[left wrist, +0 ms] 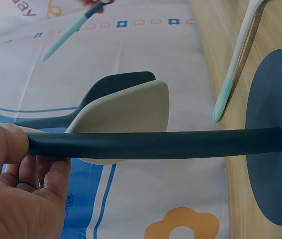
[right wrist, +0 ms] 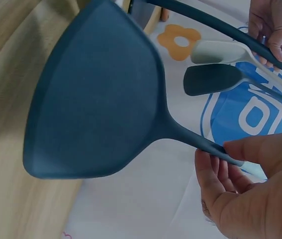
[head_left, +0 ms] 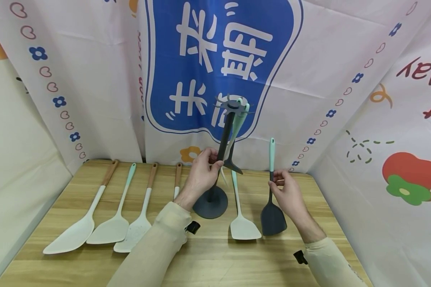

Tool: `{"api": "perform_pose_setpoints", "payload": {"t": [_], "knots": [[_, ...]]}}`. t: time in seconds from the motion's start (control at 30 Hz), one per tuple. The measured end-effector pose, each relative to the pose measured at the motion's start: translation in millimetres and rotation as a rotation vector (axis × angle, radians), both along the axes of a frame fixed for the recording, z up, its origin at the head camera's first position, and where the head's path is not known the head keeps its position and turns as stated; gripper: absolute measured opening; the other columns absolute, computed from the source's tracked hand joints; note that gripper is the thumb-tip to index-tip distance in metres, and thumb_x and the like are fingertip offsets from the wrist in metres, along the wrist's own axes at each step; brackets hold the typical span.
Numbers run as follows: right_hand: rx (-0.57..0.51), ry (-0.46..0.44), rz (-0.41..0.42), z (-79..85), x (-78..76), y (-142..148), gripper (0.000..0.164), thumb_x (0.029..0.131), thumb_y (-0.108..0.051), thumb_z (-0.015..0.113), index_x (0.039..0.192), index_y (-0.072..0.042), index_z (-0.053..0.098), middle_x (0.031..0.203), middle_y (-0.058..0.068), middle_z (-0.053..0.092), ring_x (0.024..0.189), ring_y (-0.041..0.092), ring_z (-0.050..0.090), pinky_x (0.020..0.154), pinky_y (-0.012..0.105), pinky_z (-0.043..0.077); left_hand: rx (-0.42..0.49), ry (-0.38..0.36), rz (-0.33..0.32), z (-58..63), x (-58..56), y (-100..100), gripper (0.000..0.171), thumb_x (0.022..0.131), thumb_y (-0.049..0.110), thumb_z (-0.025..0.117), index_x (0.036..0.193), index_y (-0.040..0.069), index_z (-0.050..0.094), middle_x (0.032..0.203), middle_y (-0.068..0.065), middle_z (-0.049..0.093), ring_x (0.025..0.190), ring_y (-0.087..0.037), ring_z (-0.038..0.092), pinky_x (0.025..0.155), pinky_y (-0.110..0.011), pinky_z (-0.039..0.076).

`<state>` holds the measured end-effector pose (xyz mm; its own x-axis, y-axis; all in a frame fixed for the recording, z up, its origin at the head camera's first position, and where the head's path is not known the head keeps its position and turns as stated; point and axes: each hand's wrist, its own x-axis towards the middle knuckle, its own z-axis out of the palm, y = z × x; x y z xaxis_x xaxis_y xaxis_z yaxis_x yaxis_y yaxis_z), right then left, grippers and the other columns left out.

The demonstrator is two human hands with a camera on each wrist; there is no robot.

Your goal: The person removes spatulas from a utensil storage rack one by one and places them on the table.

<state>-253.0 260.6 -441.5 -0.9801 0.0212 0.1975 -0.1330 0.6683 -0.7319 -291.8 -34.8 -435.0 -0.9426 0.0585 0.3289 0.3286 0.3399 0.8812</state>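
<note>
I find a wood-grained desk point(head_left: 237, 263) set against a creased white back sheet point(head_left: 323, 56), which bears a blue panel point(head_left: 219, 67) with white characters, an orange flower point(head_left: 185, 154) and two slanting rows of small red and blue motifs point(head_left: 38, 53). To my left stands a pale side wall point(head_left: 18, 131); to my right, a white one point(head_left: 373, 123) carries red lettering point(head_left: 421, 71) and a red-and-green print point(head_left: 409, 169).

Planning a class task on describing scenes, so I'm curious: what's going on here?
A person's left hand grips the post of a dark utensil stand, where a dark spatula and a pale utensil hang. The right hand pinches a dark-bladed, mint-handled turner by its neck. On the wooden table lie a white turner and, left of the stand, more utensils.
</note>
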Motion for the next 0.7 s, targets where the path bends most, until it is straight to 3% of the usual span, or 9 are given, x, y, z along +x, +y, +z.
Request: {"api": "perform_pose_setpoints", "payload": {"t": [0.13, 0.43, 0.7], "knots": [[0.031, -0.031, -0.006, -6.8, -1.8, 3, 0.028, 0.114, -0.001, 0.07, 0.14, 0.007, 0.065, 0.132, 0.029, 0.075, 0.123, 0.047, 0.079, 0.099, 0.047, 0.068, 0.005, -0.012, -0.004, 1.0, 0.4, 0, 0.018, 0.116, 0.006, 0.073, 0.134, 0.003, 0.07, 0.127, -0.02, 0.077, 0.118, -0.037, 0.075, 0.109, -0.057, 0.067], [0.029, -0.083, -0.007, -29.3, -11.3, 8, 0.027, 0.112, 0.002, 0.07, 0.138, 0.009, 0.065, 0.124, 0.028, 0.073, 0.114, 0.045, 0.081, 0.086, 0.031, 0.066, 0.008, -0.014, -0.005, 0.2, -0.6, 0, 0.019, 0.116, 0.006, 0.072, 0.134, 0.002, 0.07, 0.127, -0.02, 0.076, 0.118, -0.037, 0.075, 0.109, -0.056, 0.068], [0.051, -0.106, 0.003, -41.7, -17.2, 6, 0.023, 0.112, 0.001, 0.07, 0.134, 0.008, 0.066, 0.12, 0.026, 0.076, 0.109, 0.039, 0.081, 0.082, 0.031, 0.065, 0.012, -0.011, -0.007, 0.3, -0.4, 0, 0.019, 0.116, 0.006, 0.073, 0.134, 0.003, 0.07, 0.127, -0.02, 0.077, 0.117, -0.037, 0.075, 0.109, -0.056, 0.068]]}}
